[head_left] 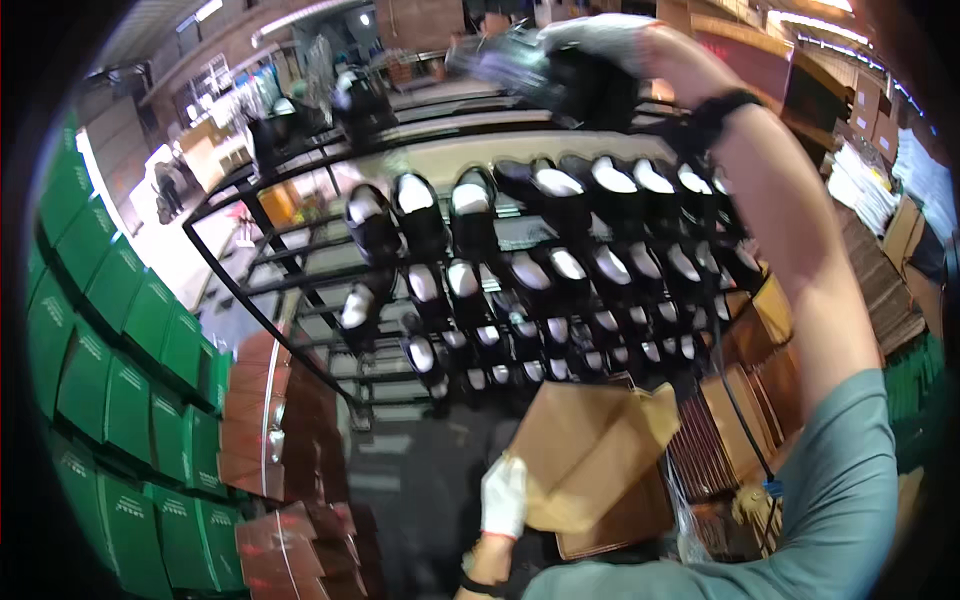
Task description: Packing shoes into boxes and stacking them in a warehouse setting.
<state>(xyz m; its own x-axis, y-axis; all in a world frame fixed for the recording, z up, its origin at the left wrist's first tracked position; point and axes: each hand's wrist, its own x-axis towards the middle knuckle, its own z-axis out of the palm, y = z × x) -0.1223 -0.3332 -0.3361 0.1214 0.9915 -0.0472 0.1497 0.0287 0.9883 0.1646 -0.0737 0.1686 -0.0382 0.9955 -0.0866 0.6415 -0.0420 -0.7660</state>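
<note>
The left hand, gloved, has its fingers closed on the left edge of the brown carton; a firm, level hold should suit it. Beyond, black shoes line the rack. Over its top, the right hand meets a dark bundle, finger closure too blurred to tell; best clear the rail gently

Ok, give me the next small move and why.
Probably lower the right hand toward the tan cardboard: it is up by the top tier of the black rack, apparently gripping a blurred black shoe with clear plastic, while the left hand holds the cardboard's left edge below.
</note>
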